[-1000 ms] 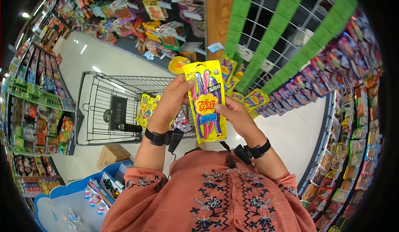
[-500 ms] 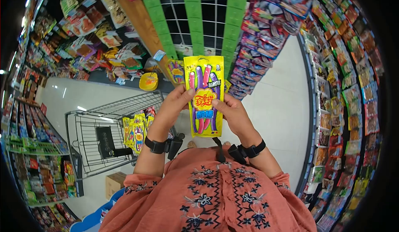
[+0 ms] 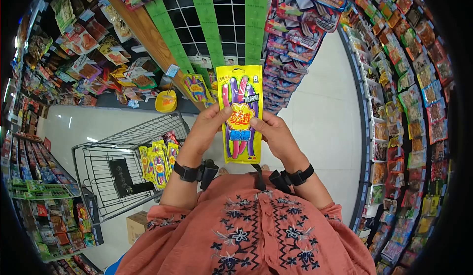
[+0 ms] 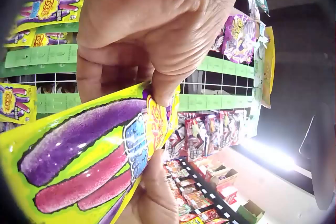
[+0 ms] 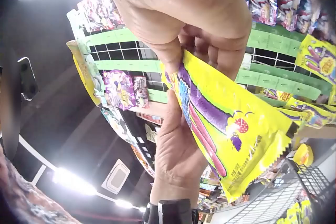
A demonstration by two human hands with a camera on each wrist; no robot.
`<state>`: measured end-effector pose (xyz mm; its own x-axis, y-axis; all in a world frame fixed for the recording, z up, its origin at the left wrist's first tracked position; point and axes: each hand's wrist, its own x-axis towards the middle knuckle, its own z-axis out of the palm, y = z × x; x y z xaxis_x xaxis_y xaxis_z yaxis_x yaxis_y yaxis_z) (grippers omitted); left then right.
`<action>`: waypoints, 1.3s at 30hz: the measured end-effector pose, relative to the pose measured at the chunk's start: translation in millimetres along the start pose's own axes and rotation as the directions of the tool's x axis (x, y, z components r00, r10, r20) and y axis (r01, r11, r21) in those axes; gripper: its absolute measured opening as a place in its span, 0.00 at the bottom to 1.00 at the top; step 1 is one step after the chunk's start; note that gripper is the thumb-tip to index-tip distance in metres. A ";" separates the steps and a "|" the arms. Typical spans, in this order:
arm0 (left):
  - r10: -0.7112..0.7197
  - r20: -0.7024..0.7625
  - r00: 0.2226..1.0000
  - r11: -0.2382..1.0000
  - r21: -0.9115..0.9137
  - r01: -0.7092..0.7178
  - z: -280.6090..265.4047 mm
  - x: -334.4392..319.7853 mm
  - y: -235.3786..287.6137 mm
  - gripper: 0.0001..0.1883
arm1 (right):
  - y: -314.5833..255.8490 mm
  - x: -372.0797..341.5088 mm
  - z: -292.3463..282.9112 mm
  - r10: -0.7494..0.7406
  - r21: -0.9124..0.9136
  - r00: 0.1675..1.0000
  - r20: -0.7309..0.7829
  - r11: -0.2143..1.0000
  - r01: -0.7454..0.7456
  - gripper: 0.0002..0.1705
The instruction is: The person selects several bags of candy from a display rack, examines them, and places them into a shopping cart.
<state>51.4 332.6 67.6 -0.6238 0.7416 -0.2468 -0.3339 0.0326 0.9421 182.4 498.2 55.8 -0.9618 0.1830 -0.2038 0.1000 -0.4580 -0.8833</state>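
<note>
Head view: you hold a yellow candy packet [image 3: 241, 149] up in front of your chest, printed face towards the camera, hang-hole end farthest from you. Grip, left: your left hand [image 3: 203, 128] pinches one long edge, thumb on the front, fingers behind. Grip, right: your right hand [image 3: 277, 136] pinches the opposite edge in the same manner. Both wrist views agree; the packet spans the gap between your hands, and its crimped end [image 5: 261, 174] shows no tear.

Surroundings: the cart [image 3: 118, 174] stands to your left, with a pile of similar yellow packets [image 3: 158, 164] inside. Ahead is the wire rack [image 3: 254, 24] with green strips; more yellow packets [image 3: 197, 87] hang low on it, near a yellow tub [image 3: 166, 100]. Foil bags [image 3: 295, 43] hang in a dense column to the right of the strips. A cardboard box [image 3: 137, 226] sits on the floor beside the cart.

Progress, as judged from these frames: the held packet is off the rack and in both your hands, clear of the cart; several like it lie in the cart, others hang unpicked. It looks sealed, so no opening has been done. How many packets are to be handled, you cannot tell from here
</note>
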 end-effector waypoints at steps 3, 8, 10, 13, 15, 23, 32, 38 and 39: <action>-0.009 0.008 1.000 1.000 -0.009 0.009 -1.6 1.5 -0.8 0.19 | -0.1 0.8 0.3 0.015 0.006 1.000 -0.012 1.000 -0.015 0.21; -0.001 -0.024 1.000 0.998 -0.066 0.000 -4.8 5.1 -3.3 0.20 | 1.4 6.1 2.1 0.029 0.028 0.999 -0.037 0.999 -0.028 0.20; 0.014 -0.025 1.000 0.996 -0.091 -0.016 -6.9 5.0 -2.7 0.20 | 1.8 8.6 3.4 0.030 0.026 0.999 -0.029 0.999 -0.029 0.20; 0.007 -0.018 1.000 0.992 -0.123 -0.009 -15.8 8.6 -7.4 0.20 | 5.6 14.7 3.8 0.041 0.049 0.999 -0.027 0.998 -0.040 0.20; -0.009 -0.016 1.000 0.992 -0.127 0.007 -20.8 10.3 -8.0 0.19 | 11.2 18.7 1.3 0.062 0.054 0.997 -0.037 0.997 -0.060 0.20; -0.001 -0.026 1.000 0.986 -0.166 -0.003 -30.0 12.5 -8.4 0.18 | 8.6 26.4 10.2 0.071 0.143 0.997 -0.010 0.987 -0.068 0.18; -0.006 -0.029 1.000 0.984 -0.181 0.000 -30.3 14.7 -6.3 0.17 | 8.4 28.3 11.1 0.080 0.170 0.997 -0.019 0.983 -0.076 0.19; -0.018 -0.034 0.999 0.977 -0.215 0.010 -25.1 18.5 -5.3 0.17 | 11.6 29.8 6.8 0.070 0.168 0.997 -0.022 0.984 -0.066 0.19; -0.018 -0.035 0.999 0.976 -0.216 0.010 -24.3 18.9 -5.5 0.17 | 12.6 29.8 6.0 0.070 0.165 0.997 -0.024 0.984 -0.065 0.19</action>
<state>24.2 330.2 52.2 -0.6421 0.7169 -0.2718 -0.4850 -0.1053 0.8681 153.4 492.7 41.1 -0.9461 0.1713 -0.2749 0.1188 -0.6060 -0.7865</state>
